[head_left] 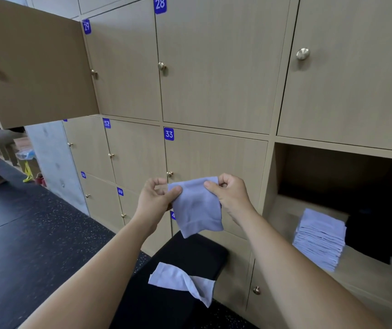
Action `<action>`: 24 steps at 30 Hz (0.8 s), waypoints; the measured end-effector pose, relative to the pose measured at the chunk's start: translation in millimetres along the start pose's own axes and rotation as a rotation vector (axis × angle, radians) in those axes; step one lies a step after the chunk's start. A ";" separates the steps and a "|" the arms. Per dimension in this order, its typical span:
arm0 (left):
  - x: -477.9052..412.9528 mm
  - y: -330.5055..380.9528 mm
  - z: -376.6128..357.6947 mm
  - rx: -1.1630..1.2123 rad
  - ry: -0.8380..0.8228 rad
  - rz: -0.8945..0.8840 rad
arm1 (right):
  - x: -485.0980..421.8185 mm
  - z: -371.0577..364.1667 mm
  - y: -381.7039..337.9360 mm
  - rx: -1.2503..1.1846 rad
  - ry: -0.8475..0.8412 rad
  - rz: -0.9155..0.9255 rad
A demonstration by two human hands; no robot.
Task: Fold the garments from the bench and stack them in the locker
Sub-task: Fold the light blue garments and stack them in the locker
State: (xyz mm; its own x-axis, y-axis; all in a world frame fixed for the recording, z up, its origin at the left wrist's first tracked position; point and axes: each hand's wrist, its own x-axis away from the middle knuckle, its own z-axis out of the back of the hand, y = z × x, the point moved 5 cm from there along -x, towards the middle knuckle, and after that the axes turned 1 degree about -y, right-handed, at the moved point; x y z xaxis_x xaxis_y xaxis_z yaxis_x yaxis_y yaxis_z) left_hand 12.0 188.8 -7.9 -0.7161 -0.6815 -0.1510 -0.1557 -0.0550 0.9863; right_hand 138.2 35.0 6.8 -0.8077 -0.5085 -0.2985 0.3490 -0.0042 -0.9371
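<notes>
Pinching top corners of lilac garment (196,207) with left hand (153,198) and right hand (229,195), letting it hang flat above bench (190,252) for folding.

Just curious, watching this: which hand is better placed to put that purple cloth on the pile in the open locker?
Probably the right hand. It pinches the cloth on the side nearer the open locker, where the pile sits at the right. The left hand would have to cross over.

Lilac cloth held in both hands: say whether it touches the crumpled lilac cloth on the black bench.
Apart. Head view: bare black padded bench shows between the held lilac cloth and the crumpled lilac cloth below it.
</notes>
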 end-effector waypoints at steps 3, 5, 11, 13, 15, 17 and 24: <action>0.1 4.2 -9.3 -0.180 -0.107 -0.027 | 1.2 0.8 -0.2 0.056 -0.043 0.009; 1.8 6.8 -22.7 -0.387 -0.232 -0.109 | 3.3 -0.1 0.4 0.087 -0.080 0.008; 2.1 5.5 -55.8 -0.397 -0.269 -0.177 | 16.7 26.1 14.5 0.081 -0.187 -0.171; 0.9 1.5 -60.1 -0.322 -0.227 -0.146 | 24.2 40.8 23.1 0.089 -0.294 -0.260; -1.4 -7.1 -65.0 -0.254 -0.211 -0.105 | 28.9 56.1 32.9 0.135 -0.294 -0.304; -0.3 -16.8 -74.3 -0.241 -0.245 -0.065 | 29.0 71.5 42.4 0.118 -0.214 -0.331; 12.0 -32.3 -128.3 -0.431 -0.235 -0.104 | 41.3 110.7 47.1 -0.112 0.061 -0.336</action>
State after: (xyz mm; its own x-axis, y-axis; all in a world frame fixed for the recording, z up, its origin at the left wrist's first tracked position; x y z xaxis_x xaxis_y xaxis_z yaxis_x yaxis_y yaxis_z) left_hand 95.7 88.8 -33.0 -0.8534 -0.4763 -0.2116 0.0259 -0.4442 0.8955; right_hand 173.9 -81.5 -29.6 -0.8966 -0.4422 0.0228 0.0073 -0.0663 -0.9978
